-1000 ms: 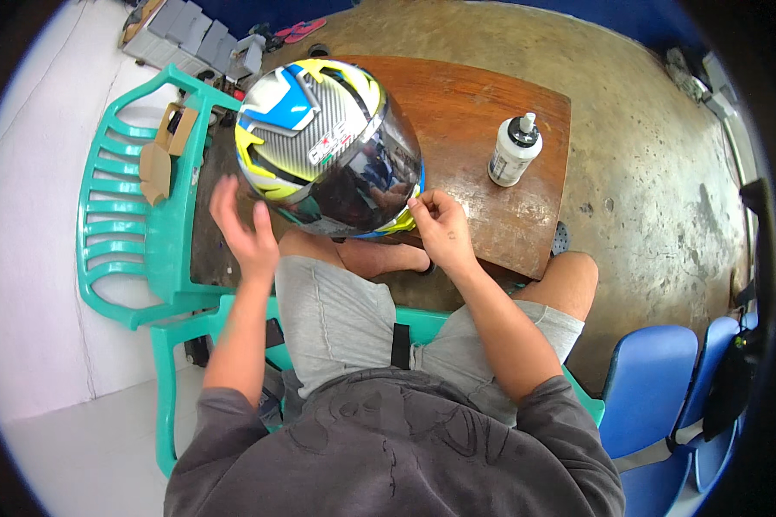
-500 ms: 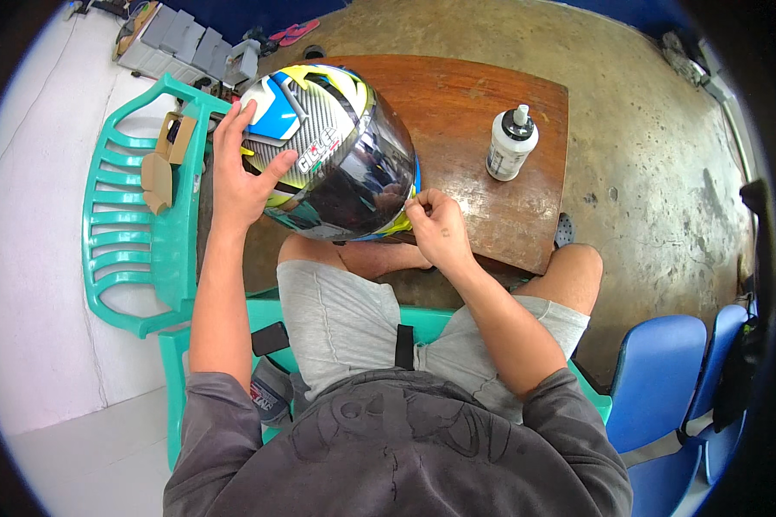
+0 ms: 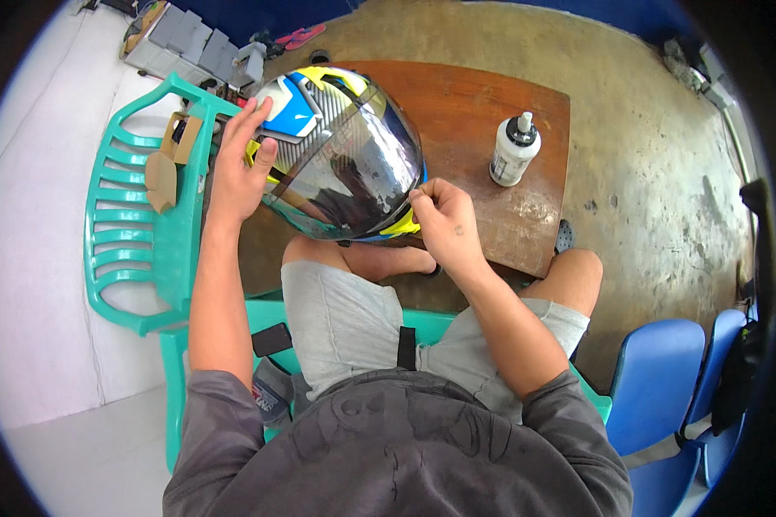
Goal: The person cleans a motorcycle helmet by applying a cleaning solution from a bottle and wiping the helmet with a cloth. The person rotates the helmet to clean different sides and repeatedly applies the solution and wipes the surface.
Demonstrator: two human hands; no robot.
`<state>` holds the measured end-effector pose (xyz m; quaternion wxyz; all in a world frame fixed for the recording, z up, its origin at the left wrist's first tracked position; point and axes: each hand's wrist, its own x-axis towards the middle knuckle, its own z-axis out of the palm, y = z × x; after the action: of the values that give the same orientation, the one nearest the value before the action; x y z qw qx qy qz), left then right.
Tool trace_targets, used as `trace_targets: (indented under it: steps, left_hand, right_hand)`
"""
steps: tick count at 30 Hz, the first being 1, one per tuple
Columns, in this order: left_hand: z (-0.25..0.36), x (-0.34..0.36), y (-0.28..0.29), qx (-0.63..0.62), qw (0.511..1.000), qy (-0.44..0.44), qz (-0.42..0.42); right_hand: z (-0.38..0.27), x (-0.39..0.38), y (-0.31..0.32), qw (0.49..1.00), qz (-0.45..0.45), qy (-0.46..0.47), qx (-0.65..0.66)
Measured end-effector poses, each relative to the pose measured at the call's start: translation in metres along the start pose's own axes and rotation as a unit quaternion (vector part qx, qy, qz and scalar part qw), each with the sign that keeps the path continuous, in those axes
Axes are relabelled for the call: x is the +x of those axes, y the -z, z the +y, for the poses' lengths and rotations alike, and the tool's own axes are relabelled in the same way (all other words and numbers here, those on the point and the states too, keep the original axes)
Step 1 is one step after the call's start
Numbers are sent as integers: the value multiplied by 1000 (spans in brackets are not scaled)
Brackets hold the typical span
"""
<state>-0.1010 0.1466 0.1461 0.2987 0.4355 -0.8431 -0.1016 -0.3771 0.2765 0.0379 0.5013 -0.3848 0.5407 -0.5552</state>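
Observation:
A motorcycle helmet (image 3: 306, 108) in white, blue and neon yellow sits at the near left of the wooden table (image 3: 457, 99). Its dark visor (image 3: 371, 164) is partly raised over the striped shell. My left hand (image 3: 243, 164) grips the helmet's left side, fingers curved over it, thumb along the shell. My right hand (image 3: 441, 220) pinches the visor's lower right edge. A white bottle (image 3: 513, 159) with a black cap and pump top stands to the right of the helmet.
A teal plastic chair (image 3: 129, 220) holding an open cardboard box (image 3: 164, 172) is at left beside a white wall (image 3: 34, 258). Grey drawers (image 3: 181, 39) stand behind it. Blue chairs (image 3: 651, 379) line the lower right. A dark phone (image 3: 272, 339) lies beside my left thigh.
My left hand has come up onto the helmet's side. The visor has shifted upward over the striped shell, with my right hand at its edge rising slightly.

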Motion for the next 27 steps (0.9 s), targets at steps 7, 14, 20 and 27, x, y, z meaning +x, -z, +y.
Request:
trace_targets:
  steps: [7,14,20,27]
  left_hand:
    - [-7,10,21,-50,998,7,-39]
    - [-22,16,33,-118,992,45,-29]
    - [-23,19,27,-27,998,36,-46]
    - [-12,20,27,0,997,56,-53]
  right_hand:
    - [-55,13,-29,993,-35,106,33]
    - [-87,40,-29,987,-79,131,-47]
    - [-79,44,-13,976,-141,156,-62]
    - [-39,34,-8,943,-82,293,-137]
